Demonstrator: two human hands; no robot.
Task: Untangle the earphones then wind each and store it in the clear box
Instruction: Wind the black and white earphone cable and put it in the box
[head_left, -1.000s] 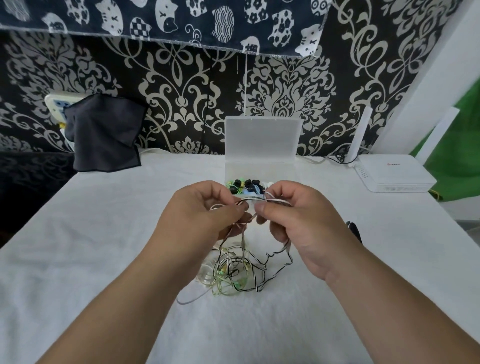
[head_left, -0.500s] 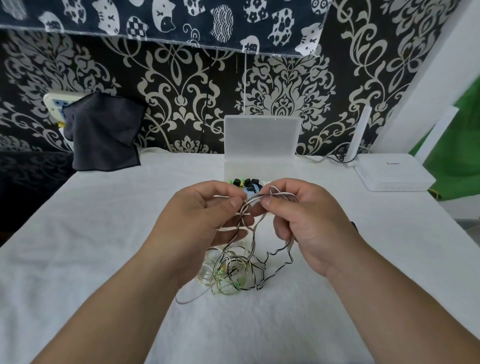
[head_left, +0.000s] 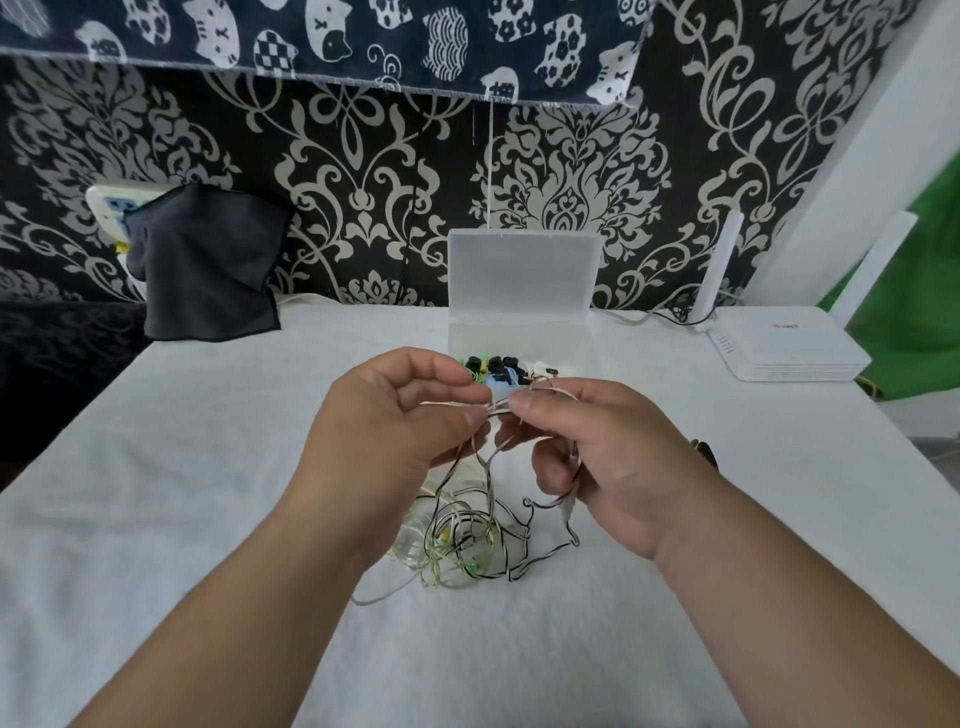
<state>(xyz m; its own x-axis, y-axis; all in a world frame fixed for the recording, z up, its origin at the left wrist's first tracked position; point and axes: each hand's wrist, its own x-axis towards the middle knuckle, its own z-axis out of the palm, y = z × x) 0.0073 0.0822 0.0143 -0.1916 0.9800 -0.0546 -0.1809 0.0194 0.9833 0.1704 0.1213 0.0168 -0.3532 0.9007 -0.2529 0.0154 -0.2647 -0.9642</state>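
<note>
Fingers (head_left: 470, 415) of left hand (head_left: 395, 436) and right hand (head_left: 618, 467) curled, thumb and forefinger of each pinching pale cable strands, tips almost touching. Tangled earphones (head_left: 467, 540) hang from them to the white surface (head_left: 208, 493), near side. Open clear box (head_left: 519, 275) just beyond, lid upright, earbuds inside. White router (head_left: 789, 353) far right, dark cloth (head_left: 208, 275) far left.

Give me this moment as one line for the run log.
phase: untangling | left hand: pinches white cord | right hand: pinches same cord | tangle: on table below hands | clear box: open, earphones inside
</note>
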